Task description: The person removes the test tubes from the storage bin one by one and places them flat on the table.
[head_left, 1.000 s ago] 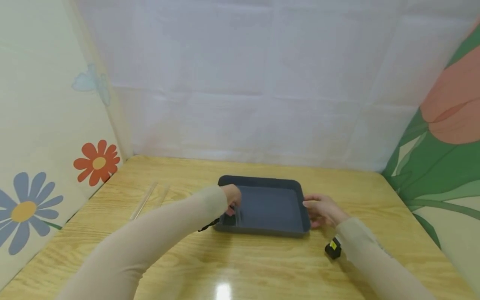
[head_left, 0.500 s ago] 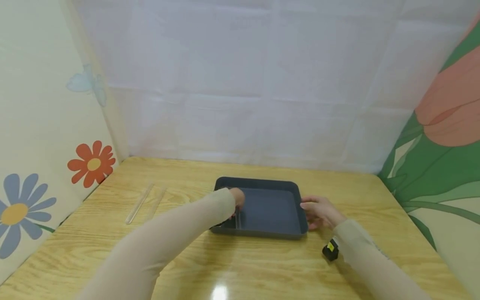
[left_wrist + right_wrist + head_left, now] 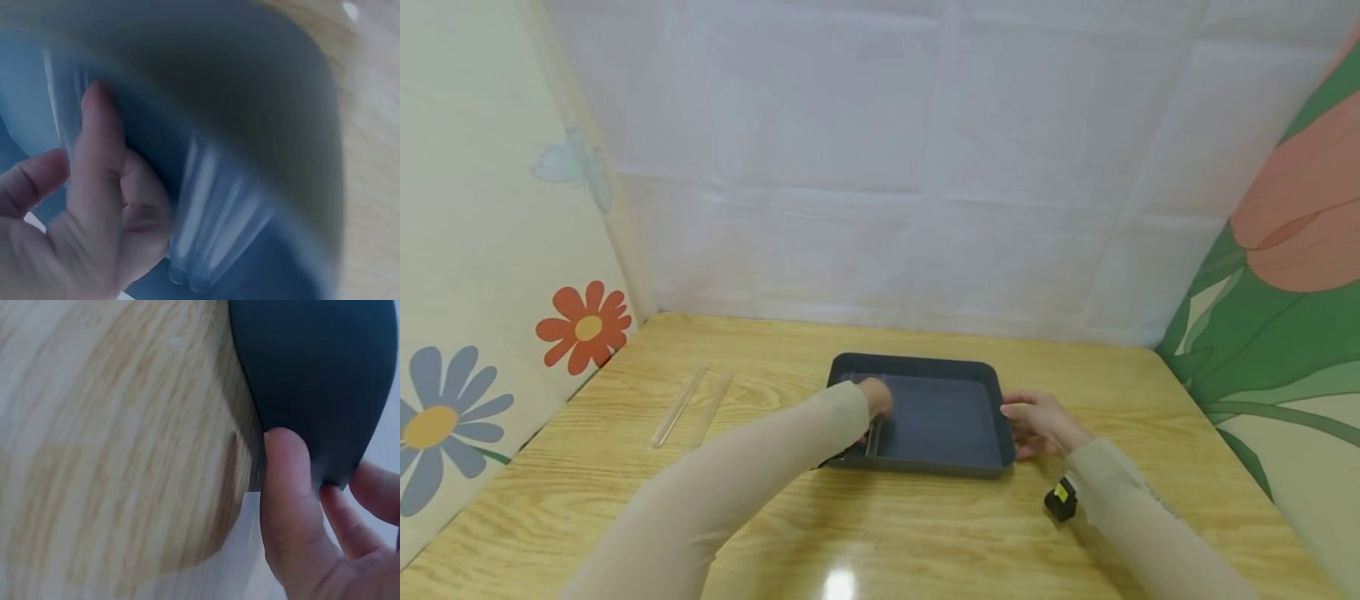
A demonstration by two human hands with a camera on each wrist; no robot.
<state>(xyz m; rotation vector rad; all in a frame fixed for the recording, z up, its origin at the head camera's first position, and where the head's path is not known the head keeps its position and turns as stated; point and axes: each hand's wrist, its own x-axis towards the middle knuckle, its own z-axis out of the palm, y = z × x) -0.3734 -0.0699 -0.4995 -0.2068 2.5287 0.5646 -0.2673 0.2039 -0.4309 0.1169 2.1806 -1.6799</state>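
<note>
A dark grey rectangular tray [image 3: 936,417] stands on the wooden table. Inside its left end, my left hand [image 3: 876,398] pinches a clear tube [image 3: 59,103] between thumb and fingers. More clear tubes [image 3: 215,219] lie beside that hand in the tray, seen in the left wrist view; the sleeve partly hides this end in the head view. At the tray's right end, my right hand [image 3: 1037,425] holds the wall, its thumb [image 3: 287,462] against the outer face and other fingers farther round toward the rim.
Two clear tubes [image 3: 679,408] lie apart on the table [image 3: 917,533], left of the tray. A small black object with a yellow label [image 3: 1061,500] sits by my right sleeve. A white sheet [image 3: 880,183] hangs behind the table, with flower-patterned panels at both sides.
My left hand has shifted slightly right and lower inside the tray with the clear tube. The right hand stays on the tray's right end. The head view has turned a little.
</note>
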